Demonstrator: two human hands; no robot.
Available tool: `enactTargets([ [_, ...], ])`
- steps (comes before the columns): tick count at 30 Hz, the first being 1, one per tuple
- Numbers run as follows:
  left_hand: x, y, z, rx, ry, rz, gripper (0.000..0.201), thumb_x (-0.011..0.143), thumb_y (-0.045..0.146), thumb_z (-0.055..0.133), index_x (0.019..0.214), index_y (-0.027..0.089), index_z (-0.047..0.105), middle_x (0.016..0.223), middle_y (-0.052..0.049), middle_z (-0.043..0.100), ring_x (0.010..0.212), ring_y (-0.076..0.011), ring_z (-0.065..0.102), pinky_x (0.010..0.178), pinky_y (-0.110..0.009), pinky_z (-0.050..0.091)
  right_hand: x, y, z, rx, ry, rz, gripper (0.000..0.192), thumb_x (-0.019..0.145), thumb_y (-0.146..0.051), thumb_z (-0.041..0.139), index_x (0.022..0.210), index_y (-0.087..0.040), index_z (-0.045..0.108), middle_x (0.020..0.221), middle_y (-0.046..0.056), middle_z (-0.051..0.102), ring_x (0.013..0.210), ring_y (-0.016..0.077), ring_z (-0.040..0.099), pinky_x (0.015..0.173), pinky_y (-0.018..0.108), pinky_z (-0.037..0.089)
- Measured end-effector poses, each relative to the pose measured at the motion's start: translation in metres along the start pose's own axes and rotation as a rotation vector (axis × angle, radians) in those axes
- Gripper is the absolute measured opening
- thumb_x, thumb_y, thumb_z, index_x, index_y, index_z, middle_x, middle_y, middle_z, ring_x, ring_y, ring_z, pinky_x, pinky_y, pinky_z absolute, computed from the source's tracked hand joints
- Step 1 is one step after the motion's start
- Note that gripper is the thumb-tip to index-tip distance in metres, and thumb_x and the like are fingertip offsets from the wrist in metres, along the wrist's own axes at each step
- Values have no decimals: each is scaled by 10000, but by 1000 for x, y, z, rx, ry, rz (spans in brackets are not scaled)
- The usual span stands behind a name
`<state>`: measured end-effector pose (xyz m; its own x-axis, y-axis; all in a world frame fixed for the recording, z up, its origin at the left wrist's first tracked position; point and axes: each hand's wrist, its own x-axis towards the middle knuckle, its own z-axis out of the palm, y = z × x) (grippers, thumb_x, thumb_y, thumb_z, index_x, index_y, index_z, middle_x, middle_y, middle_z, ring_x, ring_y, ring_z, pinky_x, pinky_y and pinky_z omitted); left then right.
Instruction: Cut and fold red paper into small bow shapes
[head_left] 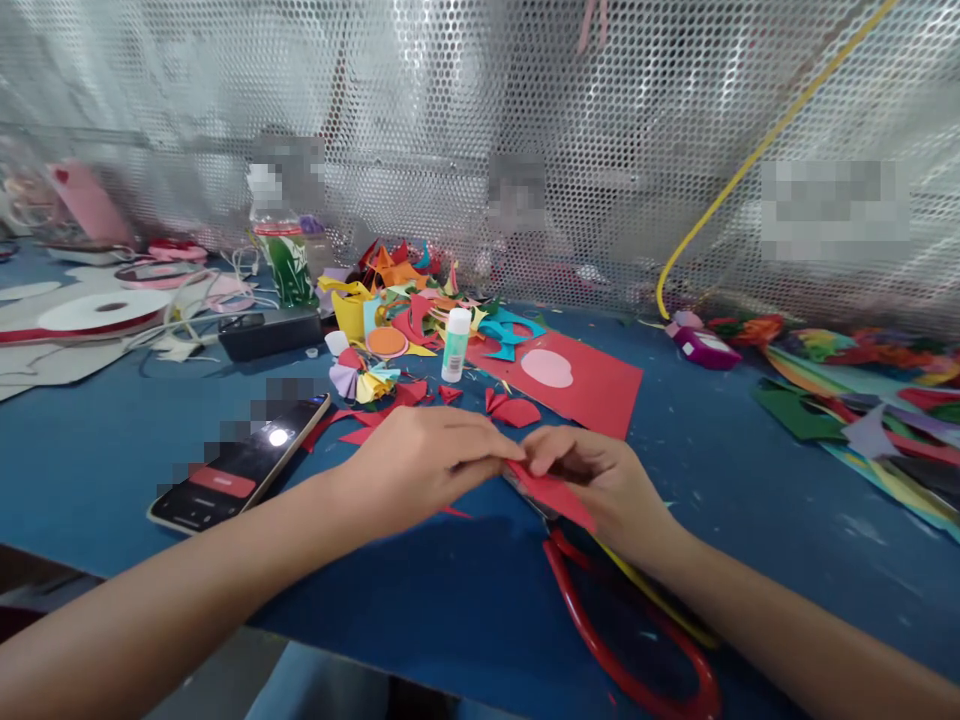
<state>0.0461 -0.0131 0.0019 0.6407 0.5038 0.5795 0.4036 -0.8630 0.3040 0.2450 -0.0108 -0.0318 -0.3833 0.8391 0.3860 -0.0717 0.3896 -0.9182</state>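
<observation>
Between my two hands is a folded piece of red paper [559, 497]. My left hand [420, 455] pinches its far left end with thumb and fingertips. Around its right side my right hand [600, 480] is closed, fingers curled. Red-handled scissors [581, 605] lie on the table beneath the paper and my right hand, their blades partly hidden. Just beyond my hands are small folded red pieces [514, 410] and a white glue stick [455, 345] standing upright. A red sheet [600, 385] with a pale pink round piece [547, 368] on it lies behind my right hand.
A phone [240, 465] lies left of my left hand. Colourful paper scraps [405, 290], a green-labelled bottle [283, 250] and a black box [270, 333] are at the back. Ribbon spools [105, 310] lie far left, more coloured paper [862, 430] far right. Perforated metal mesh [420, 100] bounds the table.
</observation>
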Motion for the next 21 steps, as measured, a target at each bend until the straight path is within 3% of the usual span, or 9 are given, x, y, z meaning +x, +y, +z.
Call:
enactTargets([
  [5, -2, 0, 2, 88, 47, 9, 137, 842, 160, 537, 888, 127, 662, 816, -53, 693, 733, -129, 650, 675, -216, 518, -4, -5, 0, -344, 23, -225, 337, 613, -199, 774, 901, -253, 609, 923, 14, 644, 869, 174, 615, 792, 319, 510],
  [9, -2, 2, 5, 100, -24, -32, 142, 851, 197, 530, 873, 151, 663, 870, -39, 689, 778, -126, 650, 718, -220, 521, -5, -4, -1, -496, 71, -334, 176, 745, -153, 661, 878, -268, 650, 875, 8, 684, 806, 152, 640, 741, 292, 527],
  [14, -3, 4, 9, 2, 101, -26, 143, 848, 199, 541, 872, 154, 674, 867, -45, 707, 792, -118, 655, 737, -208, 526, -7, -5, -2, -475, 118, -263, 217, 749, -136, 651, 851, -324, 689, 850, -29, 704, 740, 141, 653, 651, 268, 536],
  [18, -1, 7, 9, -99, 175, -20, 134, 827, 146, 555, 876, 140, 679, 763, -45, 714, 674, -102, 649, 621, -187, 529, -9, -7, -1, -353, 142, -110, 131, 741, -212, 667, 757, -333, 712, 643, -35, 693, 503, 138, 610, 420, 250, 478],
  [21, 0, 9, 9, -109, 185, -19, 139, 811, 120, 549, 795, 131, 687, 649, -30, 677, 550, -82, 585, 520, -178, 487, -9, -8, 1, -379, 145, -31, 81, 745, -265, 659, 775, -305, 723, 628, -14, 699, 491, 154, 612, 423, 269, 487],
])
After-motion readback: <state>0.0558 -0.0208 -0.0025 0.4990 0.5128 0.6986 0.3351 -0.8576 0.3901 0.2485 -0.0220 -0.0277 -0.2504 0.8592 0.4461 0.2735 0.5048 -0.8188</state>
